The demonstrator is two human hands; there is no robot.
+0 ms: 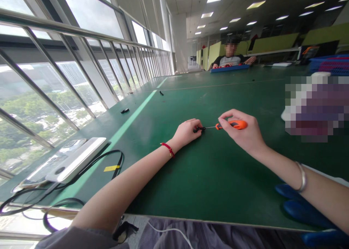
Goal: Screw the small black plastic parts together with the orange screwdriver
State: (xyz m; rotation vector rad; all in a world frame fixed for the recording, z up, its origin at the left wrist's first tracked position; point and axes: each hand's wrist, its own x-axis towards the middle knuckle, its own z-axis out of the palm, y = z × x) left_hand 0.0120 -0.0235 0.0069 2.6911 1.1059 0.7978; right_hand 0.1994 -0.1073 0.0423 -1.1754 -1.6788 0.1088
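Observation:
My left hand (188, 131) rests on the green table with its fingers closed on a small black part (200, 129). What kind of part it is I cannot make out, since the fingers cover much of it. My right hand (244, 132) grips a screwdriver (237, 124) by its orange and black handle. The thin metal shaft points left and lies nearly level, its tip meeting the black part. Whether the tip sits in a screw is too small to see.
Two small black pieces (124, 111) lie toward the left edge. A white power bank (79, 158) with black cables lies at left, beside the railing (81, 34). Blue gloves (302, 205) lie under my right forearm. Across the table (174, 183), a person (231, 56) sits behind a blue tray (230, 69).

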